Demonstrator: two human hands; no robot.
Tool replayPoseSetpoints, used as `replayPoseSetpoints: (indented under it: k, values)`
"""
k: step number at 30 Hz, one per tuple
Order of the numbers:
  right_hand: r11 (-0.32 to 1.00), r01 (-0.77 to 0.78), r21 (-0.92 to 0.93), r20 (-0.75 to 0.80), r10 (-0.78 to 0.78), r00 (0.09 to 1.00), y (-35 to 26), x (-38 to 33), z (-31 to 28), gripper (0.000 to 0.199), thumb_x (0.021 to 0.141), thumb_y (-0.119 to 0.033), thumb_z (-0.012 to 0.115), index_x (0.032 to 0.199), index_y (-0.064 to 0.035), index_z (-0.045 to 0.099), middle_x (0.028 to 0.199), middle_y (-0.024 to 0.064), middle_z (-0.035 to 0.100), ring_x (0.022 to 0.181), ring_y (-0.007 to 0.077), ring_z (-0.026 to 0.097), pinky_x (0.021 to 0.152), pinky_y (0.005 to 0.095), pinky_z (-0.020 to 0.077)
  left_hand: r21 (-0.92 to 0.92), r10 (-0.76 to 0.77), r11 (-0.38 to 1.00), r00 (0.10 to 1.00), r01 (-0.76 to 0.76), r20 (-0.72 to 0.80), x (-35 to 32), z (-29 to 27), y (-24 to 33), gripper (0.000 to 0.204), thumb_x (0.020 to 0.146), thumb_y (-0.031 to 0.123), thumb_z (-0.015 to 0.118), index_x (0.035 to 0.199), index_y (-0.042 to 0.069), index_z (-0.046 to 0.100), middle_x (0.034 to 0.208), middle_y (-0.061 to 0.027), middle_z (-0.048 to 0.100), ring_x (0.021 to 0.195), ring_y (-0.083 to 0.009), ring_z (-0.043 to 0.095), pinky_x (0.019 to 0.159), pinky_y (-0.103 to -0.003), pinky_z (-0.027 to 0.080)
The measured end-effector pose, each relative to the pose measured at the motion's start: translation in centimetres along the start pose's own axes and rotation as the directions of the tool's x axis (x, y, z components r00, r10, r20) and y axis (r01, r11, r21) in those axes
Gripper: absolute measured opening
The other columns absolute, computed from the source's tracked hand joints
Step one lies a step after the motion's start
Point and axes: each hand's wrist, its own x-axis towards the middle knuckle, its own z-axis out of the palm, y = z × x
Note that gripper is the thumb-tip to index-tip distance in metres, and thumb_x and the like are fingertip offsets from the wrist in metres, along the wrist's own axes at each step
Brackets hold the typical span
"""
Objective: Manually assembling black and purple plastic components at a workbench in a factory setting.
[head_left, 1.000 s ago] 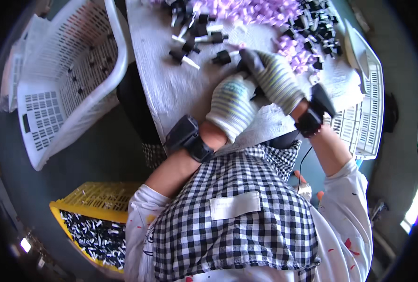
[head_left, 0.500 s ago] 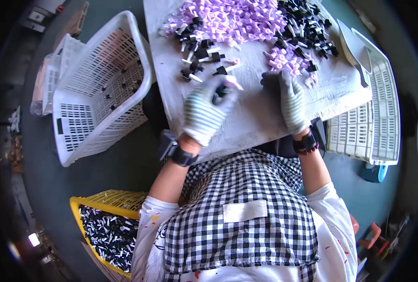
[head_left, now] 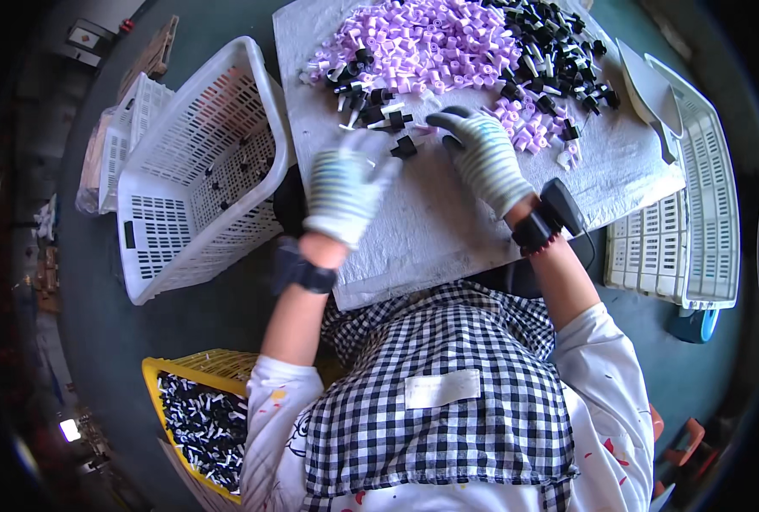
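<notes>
L hand [head_left: 343,189] blurred nr black caps [head_left: 373,115] on bench [head_left: 426,213], grip unclear; R hand [head_left: 488,160], fingers [head_left: 447,122] part-open, nr lilac pc [head_left: 423,130].

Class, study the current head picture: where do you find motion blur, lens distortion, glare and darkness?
Head view: left hand smeared by blur, right hand sharper; head view: right-hand crate bowed along its outer edge; head view: glaring white patch lower left, corners black.

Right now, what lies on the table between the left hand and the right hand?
In the head view, a black piece lies on the table between the left hand and right hand; more black pieces lie just beyond it.
</notes>
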Motion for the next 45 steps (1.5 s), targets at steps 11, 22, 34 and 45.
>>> replayPoseSetpoints:
  k: [11, 22, 34, 45]
  values:
    - [0.986, 0.095, -0.138, 0.204, -0.066, 0.977, 0.6, 0.3, -0.8, 0.013, 0.083, -0.007, 0.070, 0.095, -0.0070, 0.077, 0.094, 0.0184, 0.073, 0.090, 0.0405, 0.071, 0.081, 0.0487, 0.0560, -0.396, -0.251, 0.859, 0.941, 0.324, 0.226, 1.4, 2.0, 2.7, 0.023, 0.086, 0.017, 0.082, 0.096, 0.004, 0.066, 0.078, -0.0111, 0.069, 0.069, -0.0274, 0.068, 0.073, -0.041, 0.058]
    - [0.969, -0.098, -0.229, 0.160, 0.137, 0.978, 0.0, -1.5, -2.5, 0.024, 0.097, -0.030, 0.070, 0.108, -0.0104, 0.078, 0.103, 0.0181, 0.076, 0.089, 0.0389, 0.073, 0.077, 0.0471, 0.0570, -0.317, -0.081, 0.941, 0.987, 0.122, 0.138, -3.4, 1.2, 3.9, 0.034, 0.090, 0.010, 0.074, 0.123, 0.004, 0.070, 0.114, -0.0212, 0.071, 0.104, -0.0424, 0.066, 0.094, -0.050, 0.054]
    - [0.986, -0.163, -0.032, 0.171, 0.166, 0.971, -3.3, -6.3, -2.8, 0.013, 0.093, -0.016, 0.072, 0.103, -0.0077, 0.074, 0.094, 0.0193, 0.071, 0.085, 0.0407, 0.070, 0.078, 0.0489, 0.0562, -0.217, -0.086, 0.971, 0.994, 0.098, 0.065, -3.9, 2.0, 6.2, 0.044, 0.083, 0.016, 0.077, 0.125, 0.005, 0.068, 0.108, -0.0214, 0.070, 0.098, -0.0411, 0.068, 0.091, -0.049, 0.055]
    - [0.911, -0.393, 0.123, 0.218, 0.362, 0.906, -3.6, -5.4, -6.0, 0.023, 0.094, -0.009, 0.075, 0.116, -0.0058, 0.077, 0.094, 0.0136, 0.076, 0.083, 0.0246, 0.072, 0.079, 0.0367, 0.0568, -0.449, -0.090, 0.886, 0.993, 0.115, 0.077, -3.6, 2.8, 7.0, 0.048, 0.080, 0.006, 0.081, 0.126, 0.005, 0.068, 0.115, -0.0196, 0.074, 0.106, -0.0399, 0.070, 0.094, -0.047, 0.055]
